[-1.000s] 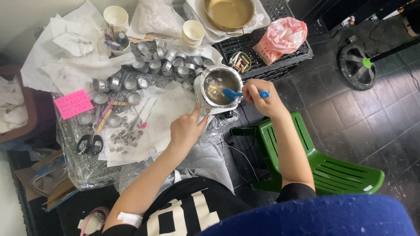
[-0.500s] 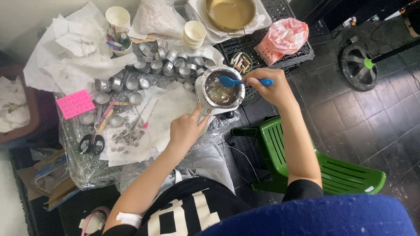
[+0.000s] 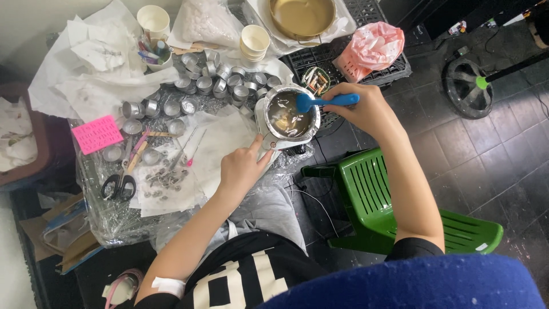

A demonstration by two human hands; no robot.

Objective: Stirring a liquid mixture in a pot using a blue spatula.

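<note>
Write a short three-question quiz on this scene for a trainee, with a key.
1. True or false: the right hand holds a blue spatula with its head inside the metal pot.
2. Which thing lies nearest the pink card? A) scissors B) green chair C) pink bag
3. Fill in: the left hand rests at the pot's ____ edge, the side toward the person.

Key
1. True.
2. A, the scissors, just below the card on the table.
3. Near: the fingers touch the pot's base on that side.
</note>
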